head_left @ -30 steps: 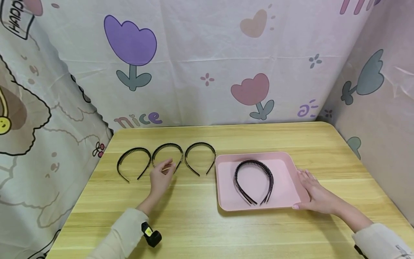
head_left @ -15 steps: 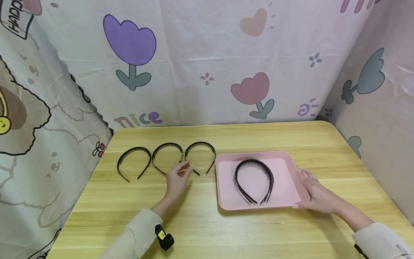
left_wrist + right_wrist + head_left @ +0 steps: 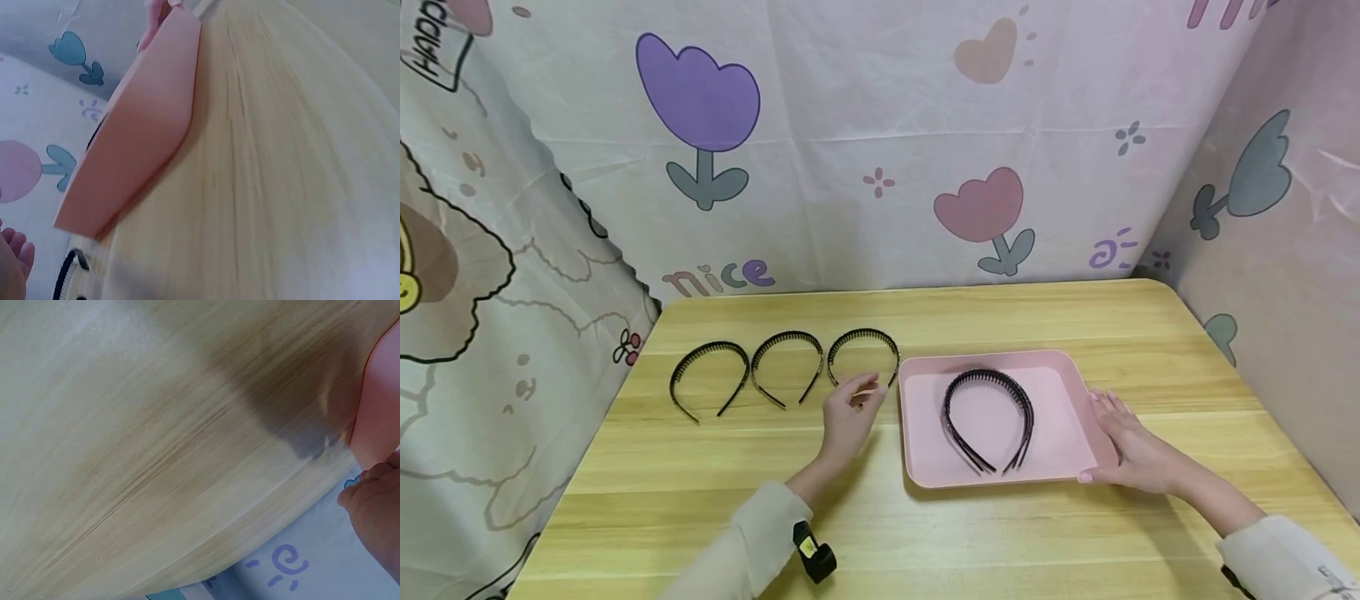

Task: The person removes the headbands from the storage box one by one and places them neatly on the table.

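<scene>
Shifting closer to the pink tray [image 3: 1063,408], the left hand [image 3: 850,421] has passed from the middle headband [image 3: 788,335] to the nearest headband [image 3: 862,332], just left of the tray, while the three bands of that row lie unmoved on the table [image 3: 1000,542]. Its thumb and bent fingers stand a little apart and appear to hold nothing; whether a fingertip touches the band cannot be told, since the hand covers its lower ends. The leftmost headband [image 3: 711,347] lies farthest from the tray. The right hand [image 3: 1138,458] stays put, resting against the tray's right side with fingers outstretched along the wall and thumb at the near corner, so the tray seems steadied. The two hands are well apart, with the tray between them. Inside the tray, a bunch of headbands [image 3: 988,376] lies overlapped, ends toward the near rim; the exact count is hard to tell. For the work, the change seems to turn attention to the band closest to the tray, though all three in the row remain outside it.
</scene>
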